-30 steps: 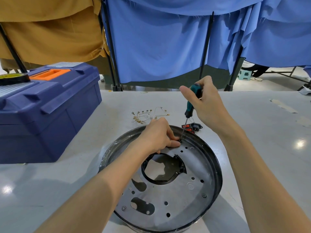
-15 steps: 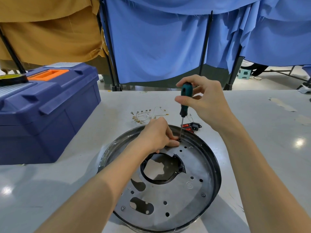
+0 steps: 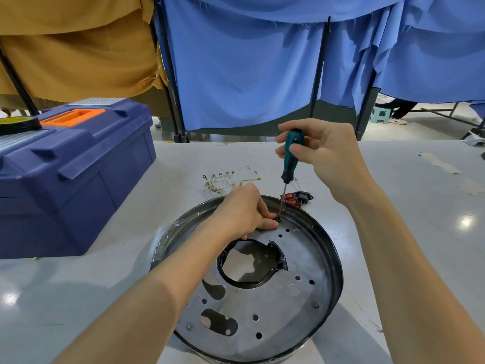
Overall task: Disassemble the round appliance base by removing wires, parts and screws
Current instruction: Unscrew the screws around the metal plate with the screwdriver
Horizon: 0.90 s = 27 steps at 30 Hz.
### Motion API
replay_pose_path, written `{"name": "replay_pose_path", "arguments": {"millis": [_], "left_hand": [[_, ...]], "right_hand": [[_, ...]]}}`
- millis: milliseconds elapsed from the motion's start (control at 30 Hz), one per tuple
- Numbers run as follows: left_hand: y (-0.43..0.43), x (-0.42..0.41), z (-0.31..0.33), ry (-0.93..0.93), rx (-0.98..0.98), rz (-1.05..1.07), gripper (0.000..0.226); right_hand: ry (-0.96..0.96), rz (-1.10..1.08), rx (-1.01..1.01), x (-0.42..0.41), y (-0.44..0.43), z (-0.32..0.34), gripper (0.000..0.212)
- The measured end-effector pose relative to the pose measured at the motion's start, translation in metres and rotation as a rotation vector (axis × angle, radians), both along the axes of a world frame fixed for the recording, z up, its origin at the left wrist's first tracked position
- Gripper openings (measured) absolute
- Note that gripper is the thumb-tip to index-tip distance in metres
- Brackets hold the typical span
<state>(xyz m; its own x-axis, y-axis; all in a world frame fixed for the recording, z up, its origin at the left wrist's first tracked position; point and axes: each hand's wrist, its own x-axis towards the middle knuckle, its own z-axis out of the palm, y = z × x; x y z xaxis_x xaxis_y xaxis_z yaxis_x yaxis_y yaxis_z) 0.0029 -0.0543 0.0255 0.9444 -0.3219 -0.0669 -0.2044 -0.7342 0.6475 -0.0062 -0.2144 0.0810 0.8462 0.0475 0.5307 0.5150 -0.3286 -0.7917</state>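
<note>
grey table (image 3: 409, 232), smooth, glossy. blue cloth curtain (image 3: 249, 74) hangs at far edge. navy plastic toolbox (image 3: 78, 185), boxy, orange handle, far left. round base (image 3: 309, 300) lies flat at near centre: dark raised rim, dull grey metal plate with small punched holes and a large ragged middle opening. left hand (image 3: 241, 211) rests on the plate's far part, fingers curled, tips pinched at the screwdriver (image 3: 290, 158) tip. right hand (image 3: 325, 153) grips its teal ribbed handle, shaft near upright. thin white wires (image 3: 236, 178) with brass ends lie beyond the rim; red-black switch (image 3: 298, 198) to their right.
</note>
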Motion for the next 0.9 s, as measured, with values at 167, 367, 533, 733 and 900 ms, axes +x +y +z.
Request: {"name": "replay_pose_path", "arguments": {"millis": [167,367,533,733,900], "left_hand": [[0.0006,-0.0002,-0.0009,0.006,-0.011,0.006,0.015],[0.0001,0.0001,-0.0010,0.000,-0.009,0.001,0.013],[0.0001,-0.0004,-0.0005,-0.001,-0.013,0.012,0.018],[0.0002,-0.0010,-0.0008,-0.008,-0.017,0.000,0.020],[0.0001,-0.0003,-0.0007,-0.002,-0.018,0.015,0.017]], "right_hand": [[-0.038,-0.112,-0.146,0.0025,0.0053,-0.0045,0.024],[-0.034,-0.062,-0.017,0.0015,0.0020,-0.0022,0.033],[-0.024,-0.085,-0.098,0.0011,0.0064,-0.0014,0.023],[-0.048,-0.088,-0.026,0.0033,0.0035,-0.0039,0.031],[-0.031,-0.066,-0.098,0.0010,0.0057,-0.0025,0.021]]}}
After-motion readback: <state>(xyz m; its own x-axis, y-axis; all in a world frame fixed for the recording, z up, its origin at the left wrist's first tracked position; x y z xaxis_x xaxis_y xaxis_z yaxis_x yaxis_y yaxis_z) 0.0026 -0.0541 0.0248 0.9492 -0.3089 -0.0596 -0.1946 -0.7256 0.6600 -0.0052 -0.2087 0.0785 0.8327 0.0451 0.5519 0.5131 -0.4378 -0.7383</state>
